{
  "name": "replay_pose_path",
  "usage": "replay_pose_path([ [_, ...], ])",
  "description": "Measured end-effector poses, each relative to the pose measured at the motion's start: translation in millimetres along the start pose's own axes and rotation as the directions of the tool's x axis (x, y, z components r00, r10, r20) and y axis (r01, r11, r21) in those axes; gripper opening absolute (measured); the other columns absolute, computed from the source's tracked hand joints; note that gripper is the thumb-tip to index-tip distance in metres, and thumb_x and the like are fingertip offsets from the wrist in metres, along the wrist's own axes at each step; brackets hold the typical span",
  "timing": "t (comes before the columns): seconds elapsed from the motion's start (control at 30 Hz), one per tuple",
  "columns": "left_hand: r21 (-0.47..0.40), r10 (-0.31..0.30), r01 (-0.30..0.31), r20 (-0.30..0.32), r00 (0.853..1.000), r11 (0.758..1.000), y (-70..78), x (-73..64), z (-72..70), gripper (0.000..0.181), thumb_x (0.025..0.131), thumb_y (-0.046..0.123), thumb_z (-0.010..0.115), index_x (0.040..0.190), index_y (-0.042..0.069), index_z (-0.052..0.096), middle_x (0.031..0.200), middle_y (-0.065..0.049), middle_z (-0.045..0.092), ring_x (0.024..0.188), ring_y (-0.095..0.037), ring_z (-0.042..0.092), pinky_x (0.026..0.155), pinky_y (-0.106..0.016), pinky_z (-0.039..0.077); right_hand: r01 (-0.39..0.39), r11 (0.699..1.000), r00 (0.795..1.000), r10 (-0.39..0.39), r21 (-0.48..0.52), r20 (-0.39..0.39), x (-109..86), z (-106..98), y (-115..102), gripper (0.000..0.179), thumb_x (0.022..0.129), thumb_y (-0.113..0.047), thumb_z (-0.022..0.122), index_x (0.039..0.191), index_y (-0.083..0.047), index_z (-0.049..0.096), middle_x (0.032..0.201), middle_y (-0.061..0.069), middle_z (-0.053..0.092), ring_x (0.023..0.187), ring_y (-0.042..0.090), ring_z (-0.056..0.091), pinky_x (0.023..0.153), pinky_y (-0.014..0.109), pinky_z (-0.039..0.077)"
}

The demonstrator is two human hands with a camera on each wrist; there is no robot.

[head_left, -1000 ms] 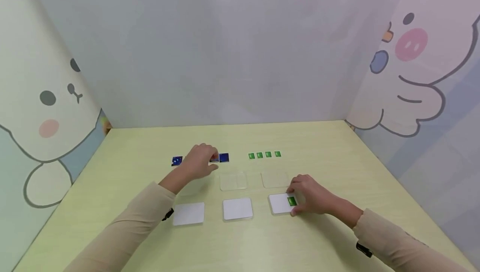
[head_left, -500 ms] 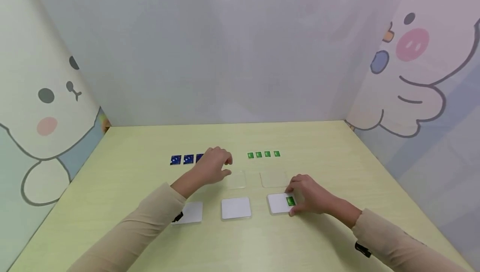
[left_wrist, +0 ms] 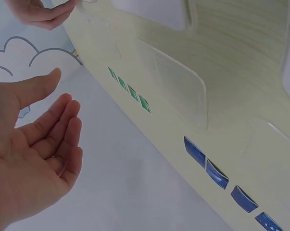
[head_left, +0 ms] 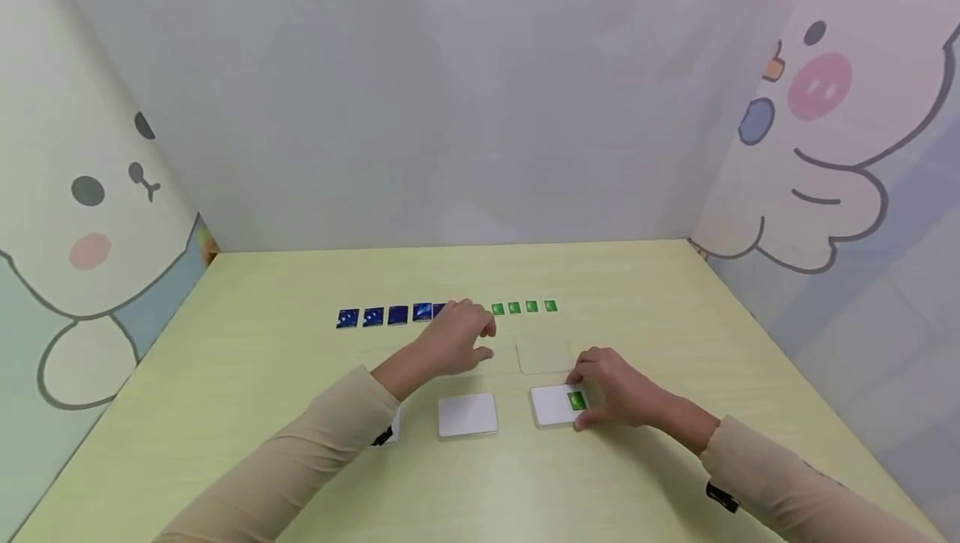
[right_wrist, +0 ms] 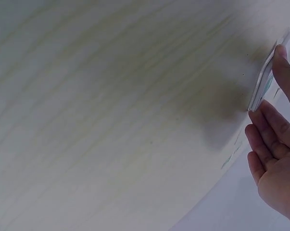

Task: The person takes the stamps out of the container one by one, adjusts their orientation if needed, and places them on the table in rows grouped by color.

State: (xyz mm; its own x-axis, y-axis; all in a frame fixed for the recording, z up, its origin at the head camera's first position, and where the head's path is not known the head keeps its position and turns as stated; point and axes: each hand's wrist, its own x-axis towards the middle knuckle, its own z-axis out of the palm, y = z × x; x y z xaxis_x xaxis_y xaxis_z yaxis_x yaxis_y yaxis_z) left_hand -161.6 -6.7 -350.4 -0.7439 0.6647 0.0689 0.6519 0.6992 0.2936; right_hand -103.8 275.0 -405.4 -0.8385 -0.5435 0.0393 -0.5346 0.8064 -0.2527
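Note:
My right hand grips the right end of a white card in a clear case. A small green square card lies on that end. In the right wrist view, thumb and fingers hold the edges of the clear case. My left hand hovers over the table, fingers loosely bent, holding nothing in the left wrist view. Beneath and behind it runs a row of blue square cards, partly covered by the hand. To its right is a row of small green cards.
A clear flat cover lies behind the held card; another clear cover is mostly behind my left hand. A white card lies in the middle, and another at left is partly hidden by the sleeve. Curtain walls enclose the table.
My left hand has moved right, from over the blue cards toward the green row, uncovering several blue cards. The right hand keeps its hold on the white card's case.

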Motion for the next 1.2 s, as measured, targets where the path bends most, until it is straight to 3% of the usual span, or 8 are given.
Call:
replay_pose_path([
  [0.43,0.019,0.057,-0.058,0.056,0.997,0.998,25.7,14.8,20.9,0.023,0.085,0.026,0.072,0.101,0.01,0.068,0.094,-0.003,0.069,0.089,-0.015,0.055,0.083,-0.031,0.041,0.0,1.0,1.0,0.0,-0.004,0.003,0.1,1.0,2.3,0.053,0.064,-0.054,0.082,0.1,-0.016,0.072,0.095,-0.009,0.065,0.091,0.007,0.052,0.087,0.038,0.044],
  [0.8,0.07,0.045,-0.055,0.144,0.989,0.996,44.2,27.2,32.6,0.025,0.086,0.032,0.07,0.103,0.013,0.068,0.086,0.004,0.063,0.084,-0.012,0.049,0.077,-0.025,0.036,0.008,1.0,1.0,-0.008,0.004,-0.001,-0.2,-1.7,2.8,0.053,0.064,-0.051,0.084,0.099,-0.014,0.072,0.094,-0.008,0.065,0.089,0.007,0.053,0.085,0.036,0.045],
  [1.2,0.054,0.022,-0.032,0.174,0.985,0.998,53.2,38.4,43.0,0.027,0.086,0.035,0.07,0.104,0.015,0.069,0.087,0.006,0.064,0.082,-0.01,0.049,0.075,-0.023,0.036,0.018,1.0,1.0,-0.018,0.021,-0.011,-0.6,-2.2,2.8,0.051,0.064,-0.049,0.085,0.098,-0.013,0.072,0.092,-0.008,0.065,0.088,0.007,0.054,0.083,0.035,0.044],
])
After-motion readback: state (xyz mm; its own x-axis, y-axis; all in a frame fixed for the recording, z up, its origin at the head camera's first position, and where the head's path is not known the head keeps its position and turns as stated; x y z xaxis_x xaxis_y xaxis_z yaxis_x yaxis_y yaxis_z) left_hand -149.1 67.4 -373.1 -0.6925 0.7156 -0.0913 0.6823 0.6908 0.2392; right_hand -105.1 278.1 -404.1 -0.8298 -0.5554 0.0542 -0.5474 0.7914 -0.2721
